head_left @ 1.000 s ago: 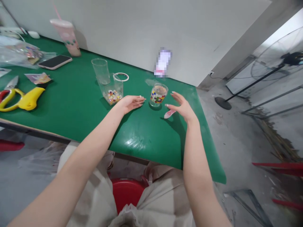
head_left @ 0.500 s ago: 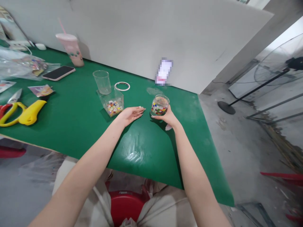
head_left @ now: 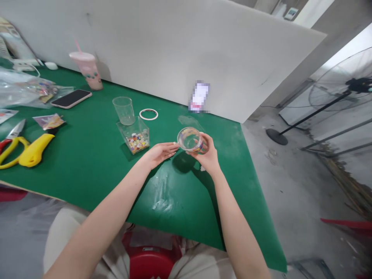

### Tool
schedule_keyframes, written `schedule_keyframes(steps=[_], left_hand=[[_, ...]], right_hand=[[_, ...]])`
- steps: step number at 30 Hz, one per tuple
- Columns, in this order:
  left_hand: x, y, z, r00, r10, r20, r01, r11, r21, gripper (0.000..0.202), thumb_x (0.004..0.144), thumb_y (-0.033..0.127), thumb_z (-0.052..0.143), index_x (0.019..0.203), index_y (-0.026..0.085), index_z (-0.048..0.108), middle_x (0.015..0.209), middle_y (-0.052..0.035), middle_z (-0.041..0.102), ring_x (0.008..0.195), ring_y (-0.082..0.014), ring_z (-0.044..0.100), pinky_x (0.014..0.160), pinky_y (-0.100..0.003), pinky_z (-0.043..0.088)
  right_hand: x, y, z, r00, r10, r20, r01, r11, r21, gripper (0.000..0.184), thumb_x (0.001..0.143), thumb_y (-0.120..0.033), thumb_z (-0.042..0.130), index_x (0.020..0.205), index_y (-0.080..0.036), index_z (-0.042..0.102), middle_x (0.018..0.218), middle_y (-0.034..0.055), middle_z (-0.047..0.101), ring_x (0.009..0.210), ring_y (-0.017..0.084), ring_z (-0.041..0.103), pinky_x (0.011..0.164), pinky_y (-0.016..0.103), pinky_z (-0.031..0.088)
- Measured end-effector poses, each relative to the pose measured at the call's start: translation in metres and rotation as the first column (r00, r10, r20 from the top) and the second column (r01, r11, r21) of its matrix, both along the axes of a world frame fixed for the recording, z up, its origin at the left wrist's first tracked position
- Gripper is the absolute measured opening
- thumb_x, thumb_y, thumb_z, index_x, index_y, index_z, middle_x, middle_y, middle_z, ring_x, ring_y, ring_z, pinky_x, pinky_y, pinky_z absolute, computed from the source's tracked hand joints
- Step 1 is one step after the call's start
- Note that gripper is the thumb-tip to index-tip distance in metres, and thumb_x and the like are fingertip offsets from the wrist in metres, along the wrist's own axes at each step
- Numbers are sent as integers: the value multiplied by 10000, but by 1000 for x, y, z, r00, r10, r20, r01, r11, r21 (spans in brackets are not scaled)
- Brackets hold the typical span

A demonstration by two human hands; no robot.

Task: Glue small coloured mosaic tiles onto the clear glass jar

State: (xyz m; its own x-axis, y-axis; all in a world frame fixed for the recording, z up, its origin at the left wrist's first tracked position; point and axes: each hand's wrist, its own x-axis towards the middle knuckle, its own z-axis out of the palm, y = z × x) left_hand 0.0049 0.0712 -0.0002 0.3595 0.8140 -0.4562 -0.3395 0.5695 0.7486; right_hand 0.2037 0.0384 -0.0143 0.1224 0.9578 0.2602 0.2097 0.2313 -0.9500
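My right hand (head_left: pixel 207 155) grips a clear glass cup (head_left: pixel 188 140) with coloured mosaic tiles around its side. The cup is lifted off the table and tilted, its mouth facing me. Beside it, my left hand (head_left: pixel 162 153) has its fingers stretched out, tips close to the cup's left rim; whether they touch it I cannot tell. A small white spot shows at those fingertips, too small to name. Left of that hand stands a clear square container (head_left: pixel 133 144) holding many small coloured tiles. Behind the container is an empty clear plastic cup (head_left: pixel 123 111).
A white tape ring (head_left: pixel 148 114) lies on the green table (head_left: pixel 99 155). Yellow-handled scissors (head_left: pixel 31 151), a phone (head_left: pixel 72 99), plastic bags (head_left: pixel 23 87) and a pink drink cup (head_left: pixel 87 69) are to the left. A lit, blurred screen (head_left: pixel 200 96) leans on the white board (head_left: pixel 145 50).
My right hand has raised the mosaic cup off the table and tipped its mouth toward me, bringing it left near my left fingertips. My left hand stays outstretched. The view has shifted slightly.
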Motion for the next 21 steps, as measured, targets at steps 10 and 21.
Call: schedule_keyframes(steps=[10,21], left_hand=[[-2,-4,9,986,-165,-22,166,979,121,263,571,9,645,800,107,730,765,-53,734,718,-134,656,766,-249,485],[-3,-5,10,973,-231,-27,232,960,158,312,523,-9,575,767,122,721,743,-46,719,703,-143,634,789,-287,471]], right_hand=[[-5,-10,5,975,106,193,-124,989,82,640,720,-242,706,1285,-337,421,1384,42,506,1185,220,578,900,390,560],[-2,-15,13,951,209,229,-222,975,32,772,734,-281,727,1380,-342,310,1412,76,486,1223,250,553,914,436,552]])
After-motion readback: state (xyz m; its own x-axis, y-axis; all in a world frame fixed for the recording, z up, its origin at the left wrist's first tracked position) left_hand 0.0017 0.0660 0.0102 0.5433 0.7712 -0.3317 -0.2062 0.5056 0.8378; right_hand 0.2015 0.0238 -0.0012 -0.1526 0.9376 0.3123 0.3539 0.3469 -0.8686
